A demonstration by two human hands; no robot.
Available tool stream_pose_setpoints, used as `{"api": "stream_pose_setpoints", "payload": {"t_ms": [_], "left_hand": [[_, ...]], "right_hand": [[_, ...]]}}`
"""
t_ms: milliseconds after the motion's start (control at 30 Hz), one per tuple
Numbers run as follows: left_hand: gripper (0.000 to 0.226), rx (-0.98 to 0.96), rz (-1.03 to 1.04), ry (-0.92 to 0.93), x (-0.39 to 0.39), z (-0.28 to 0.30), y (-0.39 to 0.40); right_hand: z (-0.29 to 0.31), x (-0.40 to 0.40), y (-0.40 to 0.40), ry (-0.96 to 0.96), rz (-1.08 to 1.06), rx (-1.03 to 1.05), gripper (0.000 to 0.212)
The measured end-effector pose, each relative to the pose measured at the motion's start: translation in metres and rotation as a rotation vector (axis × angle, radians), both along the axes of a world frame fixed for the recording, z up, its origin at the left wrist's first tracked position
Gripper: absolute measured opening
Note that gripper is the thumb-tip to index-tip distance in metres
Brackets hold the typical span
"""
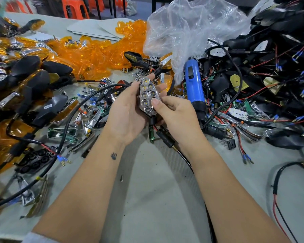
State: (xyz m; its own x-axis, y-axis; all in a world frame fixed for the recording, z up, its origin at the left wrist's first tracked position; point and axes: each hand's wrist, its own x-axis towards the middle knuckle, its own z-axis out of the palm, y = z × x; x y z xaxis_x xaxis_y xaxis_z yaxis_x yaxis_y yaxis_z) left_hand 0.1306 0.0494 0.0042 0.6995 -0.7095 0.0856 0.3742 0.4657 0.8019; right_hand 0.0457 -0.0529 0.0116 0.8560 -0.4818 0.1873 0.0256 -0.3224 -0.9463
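Chrome LED module (147,92) is held above the desk (156,181), near a blue screwdriver (194,86); its back is hidden against the palm and its black stem disappears between the wrists. Left grip (128,109) cradles it, fingers curled round the far edge. Right grip (175,111) pinches its lower end, thumb on top, fingertips beneath unseen.

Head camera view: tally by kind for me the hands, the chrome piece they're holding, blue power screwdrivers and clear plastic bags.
Hands: 2 (left hand, right hand)
Chrome LED reflector: 1, held by both hands
Blue electric screwdriver: 1
Clear plastic bag: 1
Total: 5
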Motion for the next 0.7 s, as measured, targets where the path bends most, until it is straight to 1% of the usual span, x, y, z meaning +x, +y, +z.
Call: {"api": "stream_pose_setpoints", "payload": {"t_ms": [33, 100, 267, 367, 467, 600, 700], "left_hand": [[0.050, 0.004, 0.002, 0.024, 0.0011, -0.0004, 0.0001], [0.051, 0.017, 0.012, 0.028, 0.0016, -0.0013, -0.0005], [0.027, 0.039, 0.104, -0.080, -0.0020, -0.0055, -0.0039], [0.021, 0.053, 0.174, -0.121, -0.0036, -0.0054, -0.0039], [0.020, 0.067, 0.212, -0.180, -0.0051, -0.0030, -0.0039], [0.015, 0.002, 0.190, -0.201, -0.0072, 0.0003, -0.0022], [0.016, -0.009, 0.197, -0.206, -0.0072, 0.0002, -0.0008]], "right_hand": [[0.0001, 0.0002, 0.0002, 0.005, -0.013, 0.010, 0.027], [0.0005, -0.0007, 0.0004, 0.012, -0.025, 0.047, 0.020], [0.0003, -0.0003, -0.0001, -0.011, 0.002, 0.095, 0.016], [0.0003, 0.0000, 0.0007, -0.028, 0.027, 0.071, 0.013], [0.0000, -0.0007, 0.0017, -0.049, 0.049, 0.036, 0.025], [-0.0007, -0.0012, 0.0015, -0.037, 0.064, -0.001, 0.018], [-0.0008, -0.0018, 0.0021, -0.041, 0.087, -0.002, 0.020]]}}
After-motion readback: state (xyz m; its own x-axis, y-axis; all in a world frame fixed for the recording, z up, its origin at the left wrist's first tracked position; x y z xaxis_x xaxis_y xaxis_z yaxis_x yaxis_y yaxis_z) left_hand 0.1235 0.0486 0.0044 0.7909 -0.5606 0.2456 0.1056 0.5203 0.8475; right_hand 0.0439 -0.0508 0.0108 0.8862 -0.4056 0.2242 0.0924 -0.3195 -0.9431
